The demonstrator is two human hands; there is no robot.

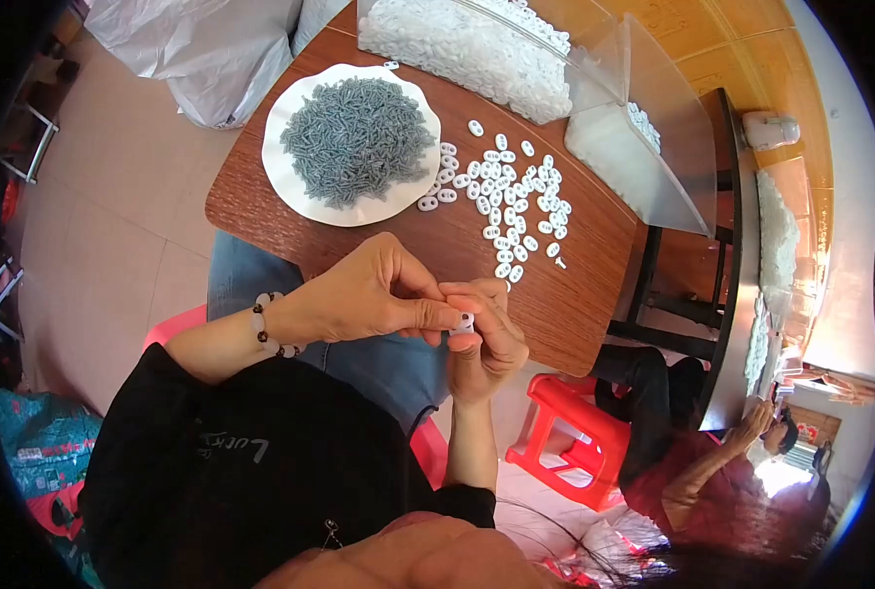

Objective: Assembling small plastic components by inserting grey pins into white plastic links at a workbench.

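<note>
A small white oval piece with holes (465, 322) is pinched between the thumb and fingers of my right hand (491, 339). My left hand (393, 294), with a beaded bracelet on its wrist, meets it there. Its thumb and forefinger are pressed together at the piece, and what they may hold is hidden. Just beyond my hands, many similar white two-hole pieces (501, 191) lie loose on the brown table (310, 240). Farther left stands a white scalloped plate (275, 147), heaped with small grey-blue ribbed plugs (354, 137).
Clear bins (624, 64) at the table's far side hold more white pieces. To the right are a red stool (575, 442) and a co-worker (742, 481) at a dark table (732, 344). Large white sacks (202, 59) stand at the far left, a teal bag (40, 442) at the near left.
</note>
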